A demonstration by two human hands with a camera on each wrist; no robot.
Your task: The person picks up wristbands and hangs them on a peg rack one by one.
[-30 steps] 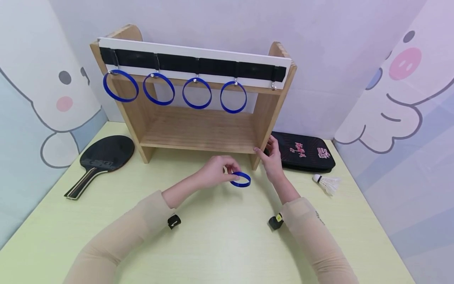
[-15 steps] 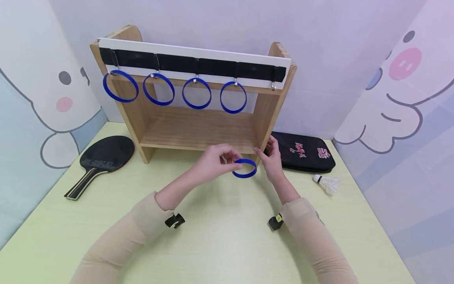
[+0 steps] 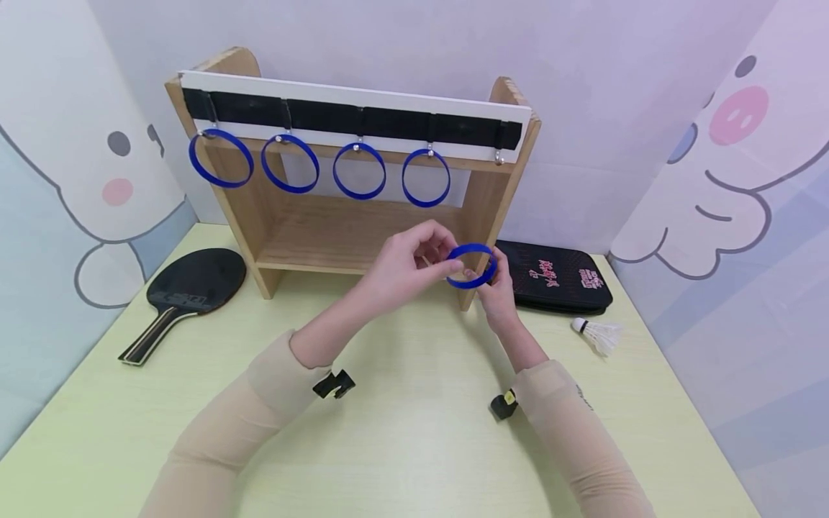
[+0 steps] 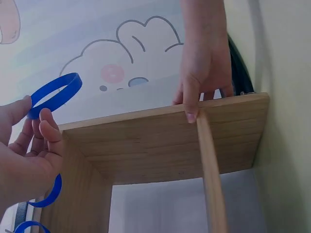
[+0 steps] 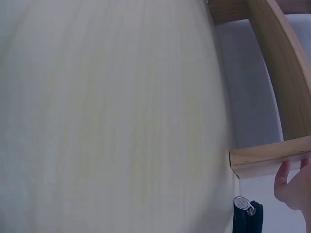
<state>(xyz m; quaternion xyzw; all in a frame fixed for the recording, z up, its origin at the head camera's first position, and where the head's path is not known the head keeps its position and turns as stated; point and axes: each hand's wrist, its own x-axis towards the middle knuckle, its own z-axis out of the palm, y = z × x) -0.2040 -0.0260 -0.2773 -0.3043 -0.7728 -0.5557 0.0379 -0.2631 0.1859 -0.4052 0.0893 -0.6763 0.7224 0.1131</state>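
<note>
A thin blue ring (image 3: 478, 280) is pinched between the thumb and fingers of my left hand (image 3: 411, 270), in front of the right side of a wooden shelf (image 3: 324, 230). In the left wrist view the held ring (image 4: 73, 87) tilts well apart from the wood. My right hand (image 3: 501, 302) grips the shelf's right side panel low down, thumb on the near face; part of its grip is hidden behind the held ring. Several blue rings (image 3: 424, 205) hang from metal hooks on a black strip (image 3: 395, 122) above. At the strip's right end is another hook (image 3: 499, 157), with no ring on it.
A black table tennis bat (image 3: 194, 280) lies left of the shelf. On the right are a black zipped case (image 3: 557, 277), close to my right hand, and a white shuttlecock (image 3: 599, 336). The pale table (image 3: 414, 446) meets patterned walls behind and at both sides.
My left hand has raised the blue ring from low over the table, forward and to the right, up to the shelf's right side. The right hand keeps its place on the panel.
</note>
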